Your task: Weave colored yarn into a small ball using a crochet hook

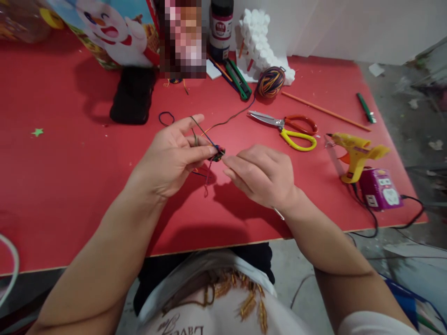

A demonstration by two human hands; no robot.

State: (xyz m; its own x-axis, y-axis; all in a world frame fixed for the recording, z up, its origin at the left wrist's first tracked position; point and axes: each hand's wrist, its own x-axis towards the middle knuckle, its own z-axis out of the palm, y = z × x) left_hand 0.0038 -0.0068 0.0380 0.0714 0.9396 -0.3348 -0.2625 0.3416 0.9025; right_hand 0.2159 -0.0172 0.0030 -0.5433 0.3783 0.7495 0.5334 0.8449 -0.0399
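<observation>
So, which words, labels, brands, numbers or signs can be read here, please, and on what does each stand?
Nothing reads with certainty.
Shirt: letters, cut off and unclear.
Dark bottle: label too small.
Purple box: marks too blurred.
Yellow glue gun: label too small.

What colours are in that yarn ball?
The yarn ball is multicoloured, mainly orange and dark blue-purple strands, as the head view shows.
</observation>
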